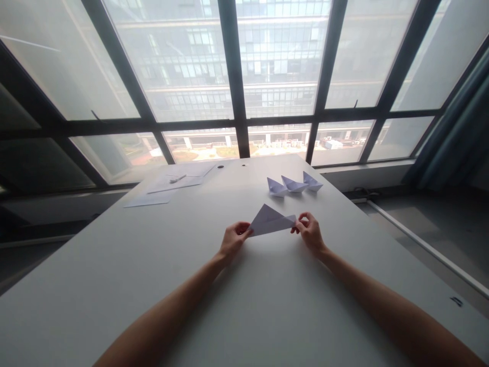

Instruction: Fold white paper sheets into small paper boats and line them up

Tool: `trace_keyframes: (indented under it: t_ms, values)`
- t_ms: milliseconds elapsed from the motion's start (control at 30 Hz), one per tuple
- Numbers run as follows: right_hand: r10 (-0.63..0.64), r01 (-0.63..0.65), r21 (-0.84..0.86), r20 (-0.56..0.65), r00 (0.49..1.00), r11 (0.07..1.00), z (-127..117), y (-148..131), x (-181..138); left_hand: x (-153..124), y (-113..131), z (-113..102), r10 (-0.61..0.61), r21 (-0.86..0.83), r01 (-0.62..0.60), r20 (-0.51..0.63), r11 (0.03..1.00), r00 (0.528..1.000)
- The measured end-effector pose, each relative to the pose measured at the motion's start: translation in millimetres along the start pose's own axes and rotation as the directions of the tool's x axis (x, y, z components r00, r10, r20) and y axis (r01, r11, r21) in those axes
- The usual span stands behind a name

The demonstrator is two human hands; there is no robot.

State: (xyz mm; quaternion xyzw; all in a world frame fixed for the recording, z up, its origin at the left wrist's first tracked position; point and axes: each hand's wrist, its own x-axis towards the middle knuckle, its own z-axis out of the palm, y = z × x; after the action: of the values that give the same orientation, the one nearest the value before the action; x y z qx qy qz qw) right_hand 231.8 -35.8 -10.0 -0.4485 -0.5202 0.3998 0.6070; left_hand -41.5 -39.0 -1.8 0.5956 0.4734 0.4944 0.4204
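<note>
A sheet of white paper folded into a triangle with a band along its lower edge, the folded paper [269,221], is held up between both hands over the table. My left hand [234,238] pinches its left corner. At the right corner, my right hand [310,233] grips the paper between thumb and fingers. Just beyond my right hand, three folded paper boats stand in a slanting row: a left boat [276,188], a middle boat [294,185] and a right boat [312,182].
The white table [171,285] runs away toward large windows [275,56]. At its far left lie flat paper sheets [153,196] with a small white object [177,179] on top. A dark curtain [451,132] hangs on the right.
</note>
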Motion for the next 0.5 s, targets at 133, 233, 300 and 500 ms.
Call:
trace_keyframes:
  t_ms: [133, 233, 300, 500]
  values:
    - [-0.035, 0.037, -0.040, 0.048, 0.998, 0.999, 0.5, -0.2, 0.1, -1.3, 1.6, 1.0, 0.010, 0.039, -0.009, -0.024, 0.999, 1.000]
    - [-0.036, 0.045, -0.127, 0.068, 0.997, 0.991, 0.6, 1.8, -0.5, -2.5, 3.4, 1.8, 0.013, 0.039, -0.011, -0.045, 0.999, 0.999]
    - [-0.056, 0.070, -0.201, 0.073, 0.996, 0.977, 0.2, 3.6, -0.5, -2.9, 3.6, 1.9, 0.013, 0.025, -0.012, -0.052, 1.000, 0.999]
    - [-0.013, 0.033, -0.171, 0.119, 0.993, 0.985, -0.4, 3.4, 0.3, -2.4, -2.6, -1.7, -0.035, -0.085, 0.032, -0.028, 0.996, 0.999]
